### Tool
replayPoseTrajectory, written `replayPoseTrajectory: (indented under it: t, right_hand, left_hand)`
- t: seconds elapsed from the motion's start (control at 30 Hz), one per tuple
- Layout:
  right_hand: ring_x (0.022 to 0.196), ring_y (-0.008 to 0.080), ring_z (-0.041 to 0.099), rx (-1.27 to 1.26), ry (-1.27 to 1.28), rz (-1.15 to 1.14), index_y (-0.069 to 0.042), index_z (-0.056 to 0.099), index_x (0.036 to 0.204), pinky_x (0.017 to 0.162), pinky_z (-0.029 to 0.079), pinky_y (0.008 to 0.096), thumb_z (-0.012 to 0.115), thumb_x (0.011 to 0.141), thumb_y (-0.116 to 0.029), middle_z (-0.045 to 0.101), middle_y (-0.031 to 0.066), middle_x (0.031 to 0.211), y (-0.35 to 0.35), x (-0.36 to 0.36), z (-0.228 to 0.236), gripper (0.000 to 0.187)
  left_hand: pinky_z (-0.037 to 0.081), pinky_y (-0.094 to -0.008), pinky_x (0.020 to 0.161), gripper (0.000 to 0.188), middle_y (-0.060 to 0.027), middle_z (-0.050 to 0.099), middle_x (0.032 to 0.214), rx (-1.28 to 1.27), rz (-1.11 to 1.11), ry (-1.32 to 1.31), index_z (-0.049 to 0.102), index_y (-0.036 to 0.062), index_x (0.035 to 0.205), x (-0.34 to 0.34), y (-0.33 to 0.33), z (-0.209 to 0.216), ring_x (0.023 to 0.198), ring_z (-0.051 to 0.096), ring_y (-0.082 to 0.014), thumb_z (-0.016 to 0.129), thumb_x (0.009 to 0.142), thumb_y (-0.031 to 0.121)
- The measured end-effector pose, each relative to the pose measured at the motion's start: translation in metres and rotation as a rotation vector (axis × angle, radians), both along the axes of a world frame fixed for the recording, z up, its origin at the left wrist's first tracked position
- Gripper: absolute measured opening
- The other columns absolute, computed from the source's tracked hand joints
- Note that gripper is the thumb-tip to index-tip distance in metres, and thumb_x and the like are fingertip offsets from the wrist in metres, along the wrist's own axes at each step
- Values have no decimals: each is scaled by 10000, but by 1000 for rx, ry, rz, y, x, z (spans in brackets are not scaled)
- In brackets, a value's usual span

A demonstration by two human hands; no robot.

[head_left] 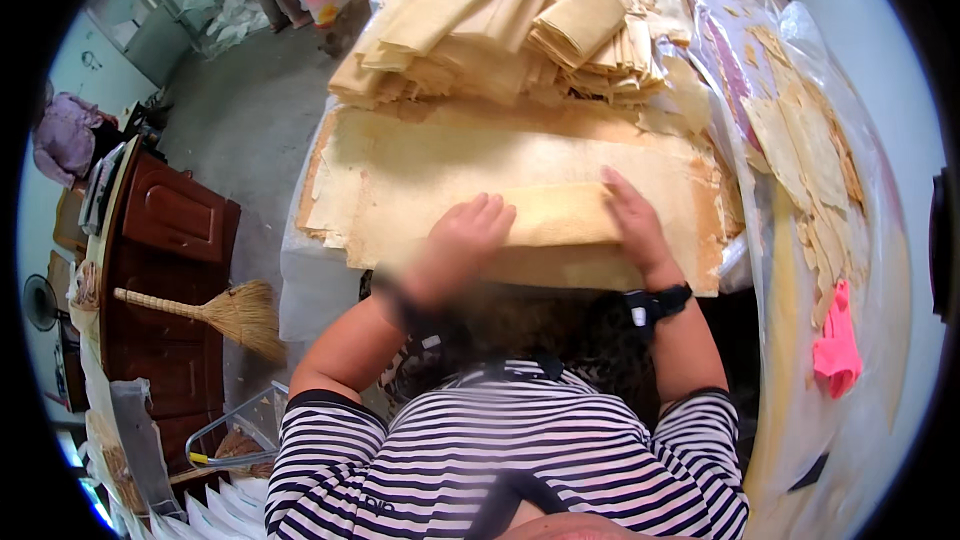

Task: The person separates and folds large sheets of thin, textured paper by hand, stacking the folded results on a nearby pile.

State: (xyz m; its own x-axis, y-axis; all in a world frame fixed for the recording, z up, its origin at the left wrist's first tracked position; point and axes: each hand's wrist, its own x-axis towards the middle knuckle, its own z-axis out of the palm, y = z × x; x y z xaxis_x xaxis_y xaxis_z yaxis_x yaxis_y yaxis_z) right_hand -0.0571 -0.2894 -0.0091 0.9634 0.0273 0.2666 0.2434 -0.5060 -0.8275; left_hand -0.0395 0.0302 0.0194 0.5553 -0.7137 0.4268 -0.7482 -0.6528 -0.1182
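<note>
Handling a folded yellow sheet (562,215) atop a flat pile of sheets (400,172), a person in a striped shirt (400,460) has the left hand (465,237) open at its nine o'clock end, fingers outstretched, and the right hand (637,228) open at three o'clock. Folded bundles (445,10) heap up at twelve o'clock; a pink cloth (840,350) lies at four o'clock.

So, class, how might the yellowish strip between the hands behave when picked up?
The strip would probably be light and floppy, since it looks like thin, folded sheet. It's unlikely to roll, lying flat. It may tear easily: the similar sheets beneath have ragged edges.
</note>
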Motion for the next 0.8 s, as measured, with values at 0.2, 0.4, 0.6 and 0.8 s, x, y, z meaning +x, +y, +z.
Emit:
replayPoseTrajectory:
  t: [0.2, 0.4, 0.6, 0.8]
  right_hand:
    - [1301, 309, 562, -326, -90, -324, -38, 673, 1263, 1117, 419, 388, 552, 1017, -212, 622, 159, 1367, -48, -10, -4, 325]
    - [1246, 325, 586, -520, -288, -371, -40, 707, 1164, 1075, 451, 414, 602, 947, -146, 657, 156, 1296, -43, -15, -2, 263]
    - [1196, 329, 612, -474, -311, -366, -61, 711, 1118, 1035, 483, 416, 620, 930, -134, 681, 138, 1246, -38, -5, -6, 221]
    - [1195, 303, 622, -525, -317, -441, -90, 732, 1121, 1021, 499, 386, 636, 931, -123, 687, 112, 1251, -49, -14, -5, 216]
  left_hand:
    - [577, -339, 619, 473, -77, 745, 1044, -380, 68, -177, 672, 227, 1296, 76, 5, 113, 762, 724, -237, 593, 884, 8]
    - [524, -436, 879, 414, -180, 681, 1073, -326, 400, -468, 631, 104, 1292, 252, -3, 131, 1009, 660, -340, 631, 900, 241]
    - [383, -459, 1131, 654, -206, 469, 1512, 307, 396, -98, 507, 150, 1451, 351, 26, 69, 1399, 453, -341, 511, 972, 594]
    - [458, -438, 1081, 593, -144, 608, 1366, -80, -257, 78, 588, 105, 1335, 96, -79, 64, 1280, 567, -326, 805, 823, 312]
